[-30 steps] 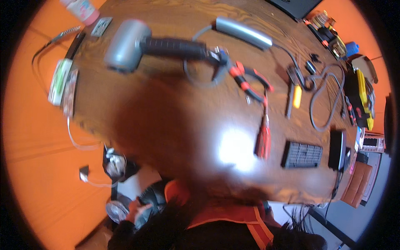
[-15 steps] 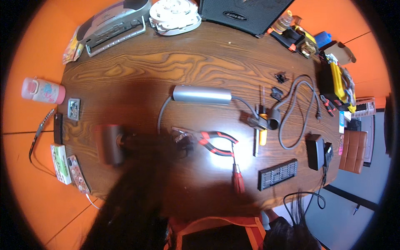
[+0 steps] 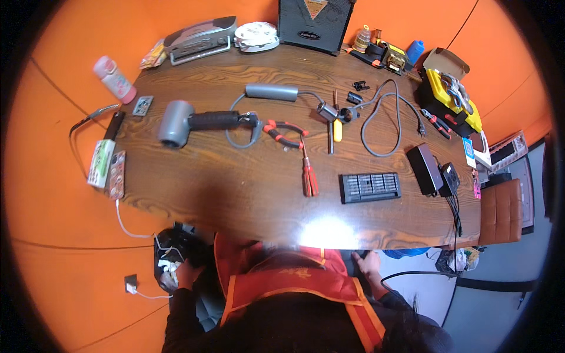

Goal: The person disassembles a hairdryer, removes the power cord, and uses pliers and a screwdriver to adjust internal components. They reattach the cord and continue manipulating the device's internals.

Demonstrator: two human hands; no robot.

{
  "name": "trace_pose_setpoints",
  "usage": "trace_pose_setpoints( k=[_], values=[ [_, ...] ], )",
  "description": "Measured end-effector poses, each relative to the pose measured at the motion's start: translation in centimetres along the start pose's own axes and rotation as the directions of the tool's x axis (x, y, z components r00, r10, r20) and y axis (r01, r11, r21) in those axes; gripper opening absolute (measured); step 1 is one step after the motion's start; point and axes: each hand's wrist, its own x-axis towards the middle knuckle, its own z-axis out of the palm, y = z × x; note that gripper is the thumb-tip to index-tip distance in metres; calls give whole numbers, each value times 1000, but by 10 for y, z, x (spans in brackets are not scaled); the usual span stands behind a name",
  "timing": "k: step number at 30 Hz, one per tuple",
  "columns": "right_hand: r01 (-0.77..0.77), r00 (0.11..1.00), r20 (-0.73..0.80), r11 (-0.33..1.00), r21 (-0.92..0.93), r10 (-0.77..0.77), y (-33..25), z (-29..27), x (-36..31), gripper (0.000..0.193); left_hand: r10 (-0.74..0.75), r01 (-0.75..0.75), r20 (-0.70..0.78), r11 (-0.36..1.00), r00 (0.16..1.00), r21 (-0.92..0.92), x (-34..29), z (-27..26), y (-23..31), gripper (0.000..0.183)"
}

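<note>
Both my hands are below the table's front edge. At the lower left, my left hand [image 3: 185, 274] is beside a black bag [image 3: 166, 242] with crumpled white scraps in it; its fingers are too hidden to read. My right hand [image 3: 369, 265] rests low beside my red apron [image 3: 294, 285], fingers apart, with nothing visible in it. On the table lies a grey hair dryer [image 3: 176, 122] with a black handle [image 3: 213, 120]. Red-and-black pliers [image 3: 283, 134] lie by its end, and a red-handled screwdriver [image 3: 309, 176] points away from me.
A silver tube [image 3: 271, 92] and a grey cord [image 3: 376, 154] lie farther back, near a yellow-handled screwdriver [image 3: 337, 131]. A bit case [image 3: 369, 187] and black adapter [image 3: 424, 169] sit at right. A yellow toolbox [image 3: 441, 94] and black speaker [image 3: 315, 26] stand behind.
My view has shifted, so the table sits higher in the picture. A dark blur that covered the lower left is gone; my left hand now shows beside the black bag.
</note>
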Motion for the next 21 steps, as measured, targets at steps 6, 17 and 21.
trace_pose_setpoints(
  k=[6, 17, 21],
  values=[
    [248, 961, -90, 957, -151, -263, -14, -17, -13, 51, 28, -354, -676, 867, 736, -349, -30, -23, 36, 31],
    [403, 798, 100, 650, 645, -594, 9, -176, -84, 13, -118, -892, -983, 416, 139, -176, -115, -253, 125, 37],
    [834, 337, -655, -108, 541, -677, -33, -239, -128, 14, -98, -975, -995, -221, 7, 15, -169, -329, 163, 42]
  ],
)
